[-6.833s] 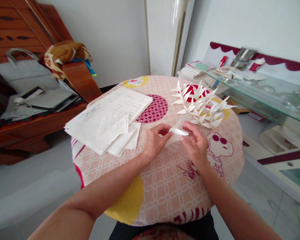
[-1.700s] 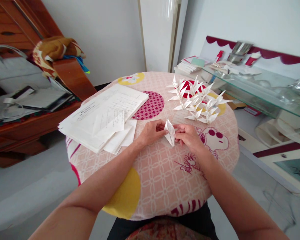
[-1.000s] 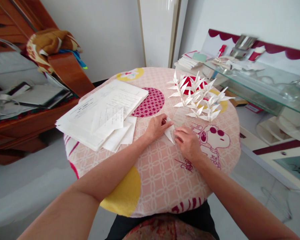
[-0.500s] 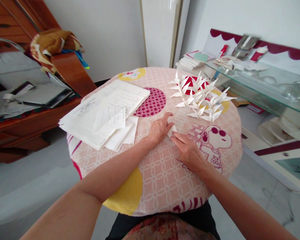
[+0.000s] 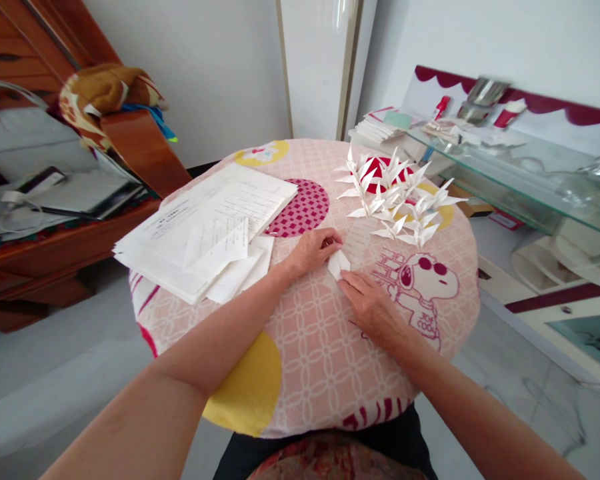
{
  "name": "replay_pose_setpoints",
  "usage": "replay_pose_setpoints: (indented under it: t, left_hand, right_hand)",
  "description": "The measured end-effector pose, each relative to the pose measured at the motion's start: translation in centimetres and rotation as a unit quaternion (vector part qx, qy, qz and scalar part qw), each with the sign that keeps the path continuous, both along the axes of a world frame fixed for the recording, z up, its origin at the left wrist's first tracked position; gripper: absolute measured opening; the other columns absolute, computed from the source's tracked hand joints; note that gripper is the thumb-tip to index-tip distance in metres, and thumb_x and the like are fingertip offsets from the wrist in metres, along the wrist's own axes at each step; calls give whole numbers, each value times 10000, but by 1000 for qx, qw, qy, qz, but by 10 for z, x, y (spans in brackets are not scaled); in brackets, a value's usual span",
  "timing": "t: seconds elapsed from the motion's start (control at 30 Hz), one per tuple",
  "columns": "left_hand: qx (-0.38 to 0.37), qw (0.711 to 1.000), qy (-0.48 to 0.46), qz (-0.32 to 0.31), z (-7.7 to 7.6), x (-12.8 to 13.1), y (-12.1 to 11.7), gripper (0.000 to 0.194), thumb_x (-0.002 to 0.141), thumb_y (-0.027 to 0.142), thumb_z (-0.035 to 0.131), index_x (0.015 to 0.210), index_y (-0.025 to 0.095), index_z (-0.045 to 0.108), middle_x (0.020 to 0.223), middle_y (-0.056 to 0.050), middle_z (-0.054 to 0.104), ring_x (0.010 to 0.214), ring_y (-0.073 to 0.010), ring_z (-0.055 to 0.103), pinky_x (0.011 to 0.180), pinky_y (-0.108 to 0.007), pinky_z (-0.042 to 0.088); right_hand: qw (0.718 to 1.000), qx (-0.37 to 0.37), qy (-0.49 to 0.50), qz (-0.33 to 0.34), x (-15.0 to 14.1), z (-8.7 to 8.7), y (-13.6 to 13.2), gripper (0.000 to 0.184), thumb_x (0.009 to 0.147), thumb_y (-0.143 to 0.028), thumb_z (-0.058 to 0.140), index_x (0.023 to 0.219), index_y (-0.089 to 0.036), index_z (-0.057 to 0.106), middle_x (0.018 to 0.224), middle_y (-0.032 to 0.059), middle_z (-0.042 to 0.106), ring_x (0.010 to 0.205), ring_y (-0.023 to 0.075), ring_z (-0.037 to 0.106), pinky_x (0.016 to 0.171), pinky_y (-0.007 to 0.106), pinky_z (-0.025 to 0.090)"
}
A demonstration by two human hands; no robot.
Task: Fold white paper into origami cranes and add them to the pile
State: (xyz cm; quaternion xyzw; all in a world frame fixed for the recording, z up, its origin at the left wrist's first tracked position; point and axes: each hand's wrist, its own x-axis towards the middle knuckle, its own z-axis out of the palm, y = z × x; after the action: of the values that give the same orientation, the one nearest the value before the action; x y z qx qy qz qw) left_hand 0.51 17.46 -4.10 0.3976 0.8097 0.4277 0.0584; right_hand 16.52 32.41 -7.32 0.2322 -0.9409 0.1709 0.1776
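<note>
A small piece of white folded paper [image 5: 338,265] lies on the round table [image 5: 325,360] in front of me, creased into a pointed shape. My left hand [image 5: 314,249] is closed at its upper edge, fingers curled and thumb against the paper. From below right, my right hand [image 5: 367,300] pinches the paper's lower corner with thumb and fingertips. Beyond my hands, several white paper cranes [image 5: 380,193] stand grouped at the far right of the table.
A stack of printed papers [image 5: 220,193] with loose sheets covers the table's left side. A glass shelf [image 5: 505,180] holding cups and clutter stands to the right. At the left is a wooden bench [image 5: 145,150] with clothing, a bag and a laptop-like flat item.
My left hand's fingers have drawn in from a stretched pose to a curl at the paper's upper edge. More of the folded paper now shows. The view has shifted slightly.
</note>
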Motion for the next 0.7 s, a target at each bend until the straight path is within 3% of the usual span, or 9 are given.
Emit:
replay_pose_setpoints:
  t: [0.17,0.3,0.47,0.6,0.7]
  left_hand:
    - [-14,999,23,18,-3,0,0,129,844,217,575,889,145,671,773,-15,671,655,-123,555,653,-249,404]
    - [-28,998,48,34,-6,-1,1,115,846,215,579,877,150,669,773,-19,669,670,-135,563,667,-260,422]
    - [-39,995,75,57,-13,2,3,122,860,208,582,936,149,657,816,-30,654,715,-150,583,698,-268,457]
    - [-43,985,149,75,-14,12,2,256,885,175,551,1131,141,613,1032,-89,637,868,-190,612,795,-307,496]
    - [-54,975,210,39,-13,20,-2,239,899,123,494,1090,153,634,1102,-110,615,1003,-221,591,883,-338,499]
  right_hand:
    - [1000,-20,0,-13,-2,6,-3,346,850,-74,506,1165,-125,639,1214,185,640,1146,307,573,1028,484,487]
    - [998,-64,-16,-24,-6,14,-7,376,899,-48,387,1113,-158,675,1103,141,665,1081,276,581,983,451,496]
    - [998,-40,-16,-49,-12,18,-12,283,930,-86,424,1005,-170,683,1082,141,655,1031,274,571,949,431,495]
    - [999,-33,-5,-42,-15,14,-13,280,947,-99,415,1032,-148,678,1133,162,654,1103,280,565,996,433,483]
    - [998,-53,-3,-40,-15,11,-12,296,944,-102,422,1065,-156,686,1169,160,659,1118,275,578,1012,443,485]
